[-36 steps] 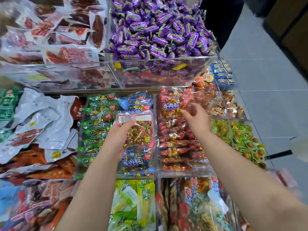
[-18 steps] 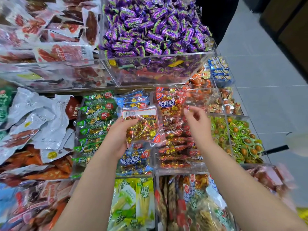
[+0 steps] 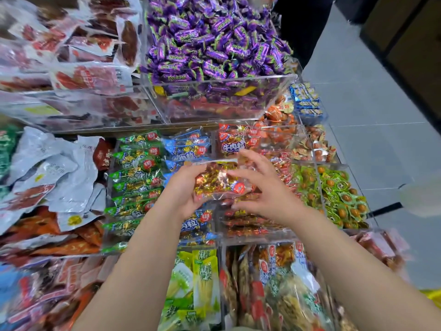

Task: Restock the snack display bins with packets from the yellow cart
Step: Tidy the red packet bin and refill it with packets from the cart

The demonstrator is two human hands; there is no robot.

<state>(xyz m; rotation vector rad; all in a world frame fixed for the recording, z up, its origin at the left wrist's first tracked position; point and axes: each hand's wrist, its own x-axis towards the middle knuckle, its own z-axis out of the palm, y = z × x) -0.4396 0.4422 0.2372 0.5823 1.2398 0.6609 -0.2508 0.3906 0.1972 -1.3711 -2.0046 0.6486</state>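
A clear packet of gold-wrapped sweets with a red round label (image 3: 216, 181) hangs over the middle display bins. My left hand (image 3: 182, 189) grips its left end from below. My right hand (image 3: 265, 187) reaches to the packet's right side with fingers spread and lightly curved; whether they touch it I cannot tell. Under the packet lie a bin of blue packets (image 3: 188, 145) and a bin of red packets (image 3: 235, 140). A sliver of the yellow cart (image 3: 433, 296) shows at the lower right edge.
A clear bin of purple sweets (image 3: 214, 51) stands behind. Green packets (image 3: 136, 177) fill the bin on the left, green-wrapped snacks (image 3: 341, 194) the one on the right. White and red meat packets (image 3: 47, 168) pile up far left. Grey tiled floor (image 3: 372, 130) lies on the right.
My left hand has carried the packet to the right and laid it flatter. My right hand has left the red packets and come down to the packet's right side.
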